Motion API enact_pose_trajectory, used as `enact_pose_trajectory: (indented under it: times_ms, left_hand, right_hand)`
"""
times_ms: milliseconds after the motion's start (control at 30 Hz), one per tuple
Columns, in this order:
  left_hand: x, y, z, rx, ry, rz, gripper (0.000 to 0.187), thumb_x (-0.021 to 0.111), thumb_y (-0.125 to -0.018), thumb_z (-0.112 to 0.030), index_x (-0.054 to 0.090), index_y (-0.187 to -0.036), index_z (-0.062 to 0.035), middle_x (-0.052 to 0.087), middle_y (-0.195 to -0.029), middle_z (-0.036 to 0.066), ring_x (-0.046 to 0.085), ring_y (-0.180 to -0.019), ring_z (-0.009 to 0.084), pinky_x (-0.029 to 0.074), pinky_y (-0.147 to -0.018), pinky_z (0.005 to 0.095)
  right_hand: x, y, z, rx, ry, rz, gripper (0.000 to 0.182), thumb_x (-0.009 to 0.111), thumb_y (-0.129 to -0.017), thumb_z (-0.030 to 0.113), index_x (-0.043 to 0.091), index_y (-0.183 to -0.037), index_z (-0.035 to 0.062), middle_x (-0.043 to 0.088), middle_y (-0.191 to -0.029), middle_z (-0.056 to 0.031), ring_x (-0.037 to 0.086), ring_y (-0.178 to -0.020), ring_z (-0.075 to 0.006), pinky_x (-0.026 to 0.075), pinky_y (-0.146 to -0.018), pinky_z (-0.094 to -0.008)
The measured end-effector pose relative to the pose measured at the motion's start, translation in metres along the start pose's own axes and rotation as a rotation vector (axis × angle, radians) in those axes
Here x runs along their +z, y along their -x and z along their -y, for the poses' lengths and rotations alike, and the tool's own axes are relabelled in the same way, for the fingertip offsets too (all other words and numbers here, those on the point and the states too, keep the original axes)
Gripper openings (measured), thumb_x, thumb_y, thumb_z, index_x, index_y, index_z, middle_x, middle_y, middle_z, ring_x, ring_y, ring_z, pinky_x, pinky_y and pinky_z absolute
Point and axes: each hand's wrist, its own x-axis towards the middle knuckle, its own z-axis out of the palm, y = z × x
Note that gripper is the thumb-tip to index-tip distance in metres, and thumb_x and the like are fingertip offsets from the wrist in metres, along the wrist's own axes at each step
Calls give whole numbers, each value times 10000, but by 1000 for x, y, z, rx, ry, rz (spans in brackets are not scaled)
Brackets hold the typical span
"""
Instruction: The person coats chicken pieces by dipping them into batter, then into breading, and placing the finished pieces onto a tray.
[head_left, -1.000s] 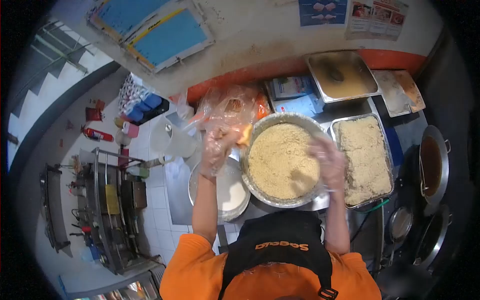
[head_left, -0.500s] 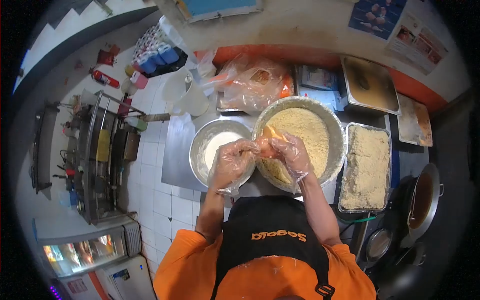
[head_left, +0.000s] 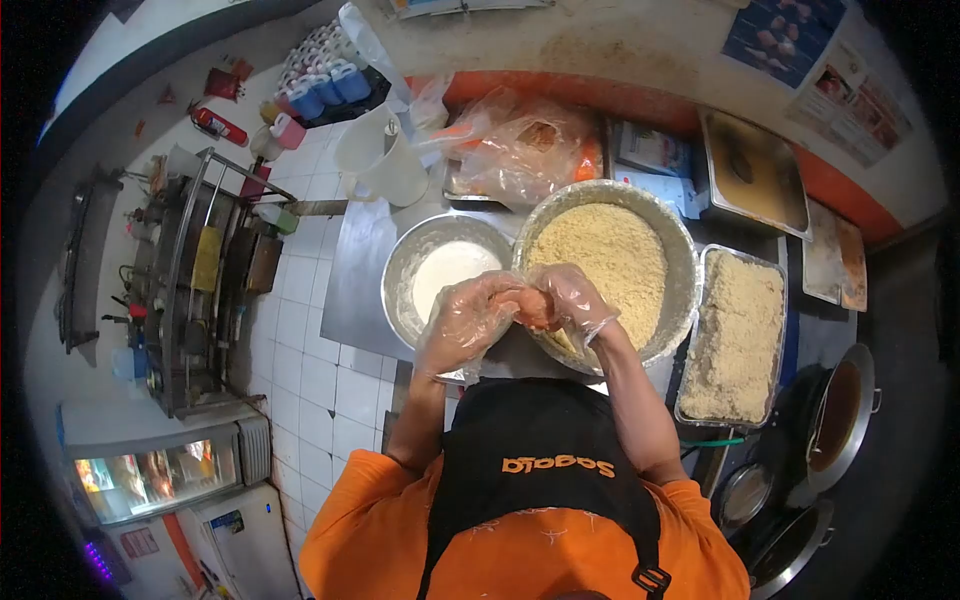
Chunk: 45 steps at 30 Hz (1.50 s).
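My left hand point(head_left: 467, 322), in a clear plastic glove, has its fingers curled around one end of a piece of raw meat point(head_left: 533, 307). On the other end, my right hand point(head_left: 572, 298), gloved the same way, grips the meat too. The piece is pinkish and stretches between both hands above the gap of two bowls. Under my left hand lies a metal bowl of white batter or flour point(head_left: 398, 262). A large metal bowl point(head_left: 686, 262) beside my right hand contains pale yellow crumbs point(head_left: 610, 250).
Right of the large bowl stands a tray of crumb-covered pieces point(head_left: 740, 330). Behind are a plastic bag point(head_left: 530, 140), a white pitcher point(head_left: 385, 160) and a steel pan of liquid point(head_left: 755, 170). Woks point(head_left: 845, 415) sit at the far right. Tiled floor and a metal rack point(head_left: 205, 270) lie left.
Both hands have moved slightly closer around the meat, which now hangs lower and shows more of its pink side. A yellowish part seen above the right fingers is out of sight. The view shifted slightly.
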Motion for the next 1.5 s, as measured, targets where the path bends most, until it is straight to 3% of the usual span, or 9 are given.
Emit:
enact_pose_trajectory:
  times_ms: [367, 433, 533, 833, 1100, 1200, 1300, 1433, 1500]
  left_hand:
    - [19, 12, 20, -93, -3, -241, 249, 735, -876, -32, 696, -1111, 39, 738, -986, 90, 655, -889, 114, 535, -800, 278]
    - [22, 11, 17, -118, 73, -268, 242, 741, -871, -24, 696, -1100, 39, 735, -978, 76, 652, -895, 115, 534, -800, 274]
    - [20, 8, 13, -135, 140, -313, 236, 744, -870, -15, 684, -1093, 35, 720, -980, 62, 650, -898, 116, 531, -801, 265]
    - [-54, -2, 38, -208, 93, -200, 178, 710, -921, -37, 667, -1082, 24, 712, -978, 67, 659, -916, 138, 550, -796, 296]
    - [-66, 21, 141, -195, -1050, 298, 142, 733, -896, -214, 749, -929, -78, 747, -876, 98, 724, -872, 182, 569, -729, 366]
    - [-79, 17, 145, -267, 6, 34, 186, 713, -910, -214, 730, -988, -46, 756, -962, 94, 714, -916, 184, 591, -793, 322]
    - [-116, 4, 145, -486, 179, -71, 145, 702, -906, -8, 702, -1050, -17, 715, -924, 69, 715, -962, 216, 617, -756, 372]
    - [-111, -5, 197, -247, -1166, 94, 164, 757, -857, -158, 702, -973, -56, 706, -800, 136, 681, -721, 236, 558, -665, 427]
    - [-115, -4, 218, -132, -1127, 55, 218, 779, -818, -236, 700, -949, -81, 676, -780, 182, 652, -665, 284, 525, -649, 430]
  right_hand:
    - [10, -12, 7, -109, 537, -494, 274, 665, -988, 282, 676, -944, 11, 572, -671, -46, 518, -569, -131, 423, -526, -302]
    - [8, -11, 1, -503, 851, -487, 147, 660, -948, 130, 723, -1014, 15, 703, -838, -157, 659, -629, -318, 508, -538, -425]
    - [4, -14, -2, -676, 1167, -486, 135, 646, -949, 105, 735, -1012, 26, 712, -875, -155, 687, -667, -315, 538, -568, -419]
    - [-31, -7, -6, 23, 493, -574, 269, 674, -966, 225, 741, -1124, 19, 751, -857, -166, 735, -766, -210, 565, -648, -338]
    - [-83, -3, -18, -62, 621, -666, 329, 688, -957, 326, 788, -982, 13, 765, -861, -149, 729, -784, -189, 563, -738, -331]
    - [-98, -6, -28, -268, 691, -562, 434, 744, -896, 390, 749, -1138, 30, 755, -1007, -201, 741, -906, -264, 563, -830, -369]
    - [-87, -14, -13, 89, 768, -337, 781, 812, -797, 452, 551, -1438, 89, 601, -1355, -269, 624, -1212, -373, 512, -990, -427]
    - [-54, -32, -28, 105, 1563, -83, 1131, 832, -728, 498, 214, -1615, 167, 246, -1620, -259, 330, -1447, -446, 409, -1126, -478]
    - [-51, -34, -25, 235, 1647, -17, 1164, 826, -725, 503, 166, -1627, 179, 178, -1649, -242, 261, -1481, -449, 391, -1145, -487]
